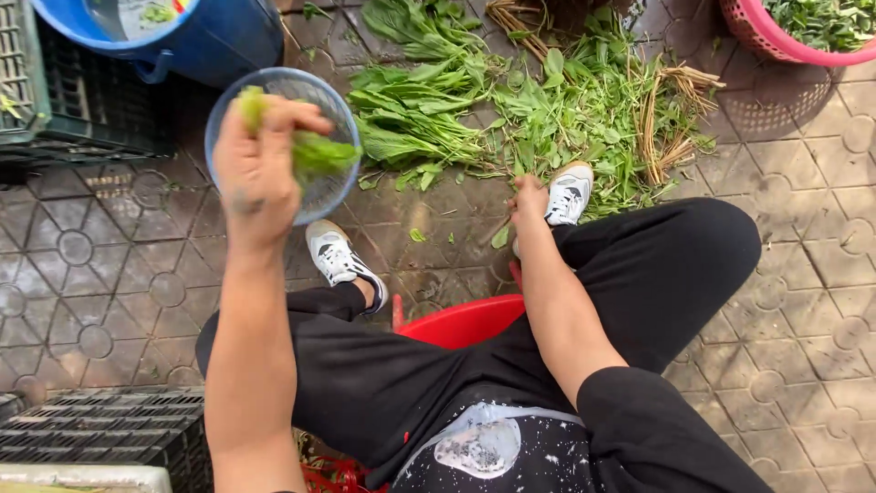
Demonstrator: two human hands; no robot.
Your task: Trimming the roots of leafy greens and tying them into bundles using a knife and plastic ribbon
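My left hand [260,169] clenched on leafy greens [319,153], raised over clear bowl [278,87]. My right hand [527,203] low by shoe [568,194], grip unclear. Risk: loose leaves dropping onto paving [119,274], missing bowl.

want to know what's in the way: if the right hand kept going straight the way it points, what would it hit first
The right hand points forward and down, past the white shoe. Going straight on, it would probably first meet the loose green leaves heaped on the paved ground, though depth is hard to judge from above.
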